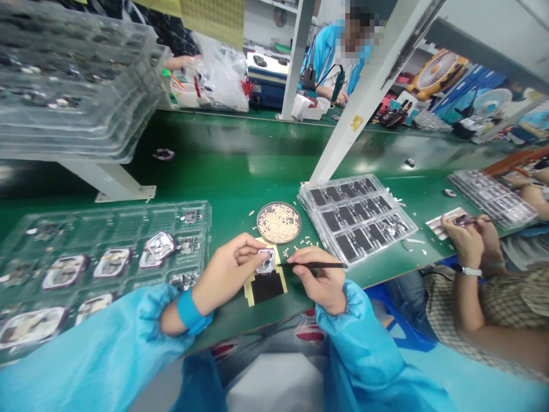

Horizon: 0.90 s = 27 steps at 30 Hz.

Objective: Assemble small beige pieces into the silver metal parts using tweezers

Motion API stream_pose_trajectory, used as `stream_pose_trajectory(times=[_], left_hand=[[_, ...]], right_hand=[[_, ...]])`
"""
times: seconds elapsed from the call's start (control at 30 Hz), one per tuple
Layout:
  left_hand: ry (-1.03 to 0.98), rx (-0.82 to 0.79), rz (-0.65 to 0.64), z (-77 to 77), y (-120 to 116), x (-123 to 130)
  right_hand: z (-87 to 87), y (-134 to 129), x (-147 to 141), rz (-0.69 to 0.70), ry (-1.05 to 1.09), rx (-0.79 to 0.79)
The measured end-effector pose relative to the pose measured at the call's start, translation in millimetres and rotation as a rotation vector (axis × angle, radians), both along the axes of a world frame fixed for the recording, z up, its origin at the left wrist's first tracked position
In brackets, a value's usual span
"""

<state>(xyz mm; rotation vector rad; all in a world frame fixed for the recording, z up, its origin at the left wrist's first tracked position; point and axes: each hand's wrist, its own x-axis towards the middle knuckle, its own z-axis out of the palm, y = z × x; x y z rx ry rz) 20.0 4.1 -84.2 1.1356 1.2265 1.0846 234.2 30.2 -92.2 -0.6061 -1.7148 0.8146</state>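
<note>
My left hand pinches a small rounded-square device housing with a pale rim by its left side. In my right hand is a thin black pair of tweezers, held level, its tip at the housing's right edge. Under the housing lies a black pad edged with yellow tape on the green bench. Just beyond my hands sits a round dish full of tiny beige and dark pieces. A few beige pieces are scattered beside it. Whether the tip grips a part is too small to tell.
A clear tray with several housings and small boards spreads at left. Stacked trays of black screens stand right of the dish. A white post rises behind them. A tall tray stack looms upper left. A co-worker's hands work at right.
</note>
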Motion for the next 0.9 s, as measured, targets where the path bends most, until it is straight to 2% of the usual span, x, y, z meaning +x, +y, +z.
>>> stream_pose_trajectory(times=[0.23, 0.47, 0.63, 0.73, 0.8, 0.87, 0.9], left_hand=[[-0.006, 0.016, 0.013, 2.5, -0.6, -0.2], [-0.023, -0.015, 0.019, 11.6, 0.6, -1.6], [0.025, -0.078, 0.011, 16.4, 0.3, -3.9], [0.036, -0.1, 0.009, 16.8, 2.8, -6.2], [0.003, -0.112, -0.006, 17.2, 5.2, -6.9], [0.005, -0.129, -0.008, 19.3, 6.5, -6.3], [0.053, -0.141, -0.007, 21.2, 6.5, -5.7]], right_hand=[[-0.4, 0.2, -0.6, 0.023, -0.025, -0.014], [-4.4, 4.6, 2.5, 0.21, 0.177, -0.325], [-5.4, -6.0, 11.9, 0.263, 0.17, -0.414], [1.3, -20.2, 29.4, 0.305, 0.128, -0.488], [11.4, -24.0, 49.5, 0.222, 0.111, -0.509], [25.7, -16.6, 77.6, -0.042, 0.022, -0.483], [33.8, -8.1, 94.2, -0.242, -0.083, -0.454]])
